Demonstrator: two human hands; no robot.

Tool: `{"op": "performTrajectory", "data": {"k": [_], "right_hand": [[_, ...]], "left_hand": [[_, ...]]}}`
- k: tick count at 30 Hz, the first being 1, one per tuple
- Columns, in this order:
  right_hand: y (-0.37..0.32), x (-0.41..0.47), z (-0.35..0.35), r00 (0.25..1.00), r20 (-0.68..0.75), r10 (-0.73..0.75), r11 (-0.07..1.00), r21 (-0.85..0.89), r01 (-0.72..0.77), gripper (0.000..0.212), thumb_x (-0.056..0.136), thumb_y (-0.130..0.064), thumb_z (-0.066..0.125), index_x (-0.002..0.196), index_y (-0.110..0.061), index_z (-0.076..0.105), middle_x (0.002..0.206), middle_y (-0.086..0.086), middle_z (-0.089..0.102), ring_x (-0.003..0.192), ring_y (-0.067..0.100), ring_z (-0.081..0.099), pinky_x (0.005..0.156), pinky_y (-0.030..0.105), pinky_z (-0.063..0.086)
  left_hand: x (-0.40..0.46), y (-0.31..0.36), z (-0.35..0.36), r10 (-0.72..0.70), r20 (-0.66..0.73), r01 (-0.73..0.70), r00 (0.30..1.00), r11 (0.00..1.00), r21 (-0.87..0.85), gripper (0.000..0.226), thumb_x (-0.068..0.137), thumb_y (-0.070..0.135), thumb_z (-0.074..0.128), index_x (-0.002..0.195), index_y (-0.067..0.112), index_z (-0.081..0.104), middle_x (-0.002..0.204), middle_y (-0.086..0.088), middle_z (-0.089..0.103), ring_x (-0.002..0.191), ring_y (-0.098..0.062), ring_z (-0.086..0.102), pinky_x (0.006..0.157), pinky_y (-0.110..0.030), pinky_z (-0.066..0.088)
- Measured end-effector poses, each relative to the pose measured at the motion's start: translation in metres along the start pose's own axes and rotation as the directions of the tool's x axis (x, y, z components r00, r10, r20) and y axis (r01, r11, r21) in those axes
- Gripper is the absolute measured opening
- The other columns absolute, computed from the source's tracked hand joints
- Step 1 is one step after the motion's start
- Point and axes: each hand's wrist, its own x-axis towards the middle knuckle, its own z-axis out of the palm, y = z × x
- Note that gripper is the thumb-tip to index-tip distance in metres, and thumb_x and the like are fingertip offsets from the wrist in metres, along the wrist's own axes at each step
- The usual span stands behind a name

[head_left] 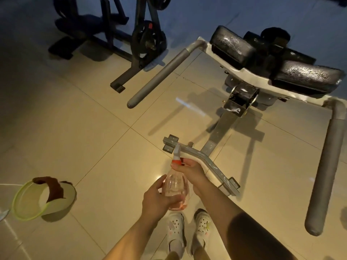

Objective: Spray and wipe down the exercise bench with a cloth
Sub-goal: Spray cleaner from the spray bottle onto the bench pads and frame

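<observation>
- I see the exercise bench with black glossy pads and a grey metal frame (244,79) filling the upper right of the frame; its two padded grey handles reach toward the left and down the right edge, and its grey base bar runs to the lower centre.
- A dark metal rack with black weight plates (144,40) stands in the upper left, well apart from the bench, on the beige tiled floor (84,119).
- At the lower left a round basin with a lime-green rim (28,203) lies on the floor, and a brown cloth (52,186) hangs over its rim.
- My left hand (157,199) is at the lower centre, fingers curled round the body of the clear pink plastic spray bottle (175,186), grasping it from the left.
- My right hand (189,173) grips the bottle neck, just below the white nozzle with its red collar; the nozzle points up toward the base bar.
- Two white clogs with small charms (187,228) are below the bottle, near the bottom edge.
</observation>
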Motion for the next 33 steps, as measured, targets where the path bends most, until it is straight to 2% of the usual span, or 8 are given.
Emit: {"op": "performTrajectory", "data": {"k": [5,8,11,14,18,21,26,33], "right_hand": [[0.034,0.055,0.009,0.997,-0.059,0.051,0.999,0.011,-0.050,0.054,0.074,-0.023,0.084,0.121,-0.006,0.064,0.108,0.009,0.070,0.083,0.015,0.067,0.064,0.021,0.049],[0.044,0.069,0.010,0.998,-0.018,0.059,0.998,0.027,-0.058,0.039,0.080,-0.020,0.079,0.115,-0.011,0.065,0.100,0.005,0.070,0.080,0.014,0.066,0.063,0.023,0.049],[0.048,0.056,0.010,0.997,0.012,0.070,0.996,0.062,-0.071,0.030,0.084,-0.018,0.074,0.112,-0.012,0.065,0.095,0.003,0.070,0.083,0.018,0.066,0.072,0.030,0.054],[0.051,0.031,-0.002,0.997,-0.005,0.076,0.994,0.085,-0.075,0.024,0.087,-0.018,0.071,0.110,-0.017,0.064,0.095,0.002,0.070,0.082,0.016,0.066,0.066,0.025,0.051],[0.058,-0.007,-0.025,0.990,-0.102,0.093,0.992,0.099,-0.083,0.021,0.087,-0.022,0.072,0.106,-0.017,0.066,0.091,0.002,0.071,0.082,0.017,0.067,0.065,0.026,0.050],[0.069,-0.030,-0.039,0.971,-0.202,0.126,0.989,0.103,-0.107,0.016,0.086,-0.026,0.073,0.098,-0.017,0.068,0.088,0.005,0.071,0.082,0.023,0.068,0.075,0.034,0.055],[0.080,-0.057,-0.056,0.954,-0.264,0.140,0.981,0.169,-0.097,0.015,0.084,-0.021,0.076,0.094,-0.012,0.069,0.077,0.002,0.070,0.069,0.017,0.067,0.060,0.026,0.050],[0.086,-0.091,-0.063,0.964,-0.260,0.058,0.991,0.134,-0.023,0.031,0.084,-0.028,0.075,0.111,-0.014,0.067,0.099,0.007,0.072,0.090,0.025,0.069,0.079,0.036,0.054]], "left_hand": [[0.043,-0.023,0.008,-0.039,-0.023,0.040,0.999,0.997,0.067,0.083,0.056,0.028,0.094,0.128,0.036,0.054,0.103,0.018,0.060,0.098,-0.014,0.062,0.092,-0.036,0.050],[0.057,-0.035,0.014,-0.052,-0.053,0.055,0.997,0.997,0.061,0.088,0.057,0.029,0.093,0.135,0.030,0.052,0.104,0.015,0.059,0.102,-0.015,0.062,0.095,-0.038,0.049],[0.050,-0.044,0.017,-0.059,-0.037,0.060,0.998,0.997,0.039,0.087,0.056,0.029,0.093,0.132,0.036,0.052,0.108,0.015,0.061,0.102,-0.013,0.061,0.094,-0.034,0.049],[0.031,-0.042,0.020,-0.050,0.024,0.049,0.998,0.998,0.049,0.082,0.055,0.027,0.094,0.125,0.039,0.053,0.103,0.022,0.059,0.100,-0.011,0.062,0.092,-0.033,0.050],[0.004,-0.038,0.031,-0.035,0.122,0.024,0.992,0.996,0.092,0.087,0.045,0.037,0.092,0.122,0.041,0.052,0.100,0.027,0.058,0.102,-0.014,0.063,0.093,-0.039,0.051],[-0.015,-0.034,0.044,-0.039,0.178,0.008,0.983,0.985,0.171,0.074,0.056,0.031,0.093,0.115,0.044,0.051,0.096,0.026,0.056,0.101,-0.012,0.060,0.093,-0.032,0.049],[-0.039,-0.030,0.056,-0.015,0.237,-0.039,0.971,0.974,0.223,0.076,0.062,0.030,0.090,0.130,0.033,0.055,0.104,0.018,0.057,0.096,-0.007,0.054,0.088,-0.024,0.045],[-0.062,-0.035,0.052,0.046,0.296,-0.093,0.954,0.985,0.147,0.068,0.043,0.040,0.087,0.101,0.053,0.054,0.101,0.028,0.061,0.096,-0.003,0.062,0.090,-0.034,0.054]]}}
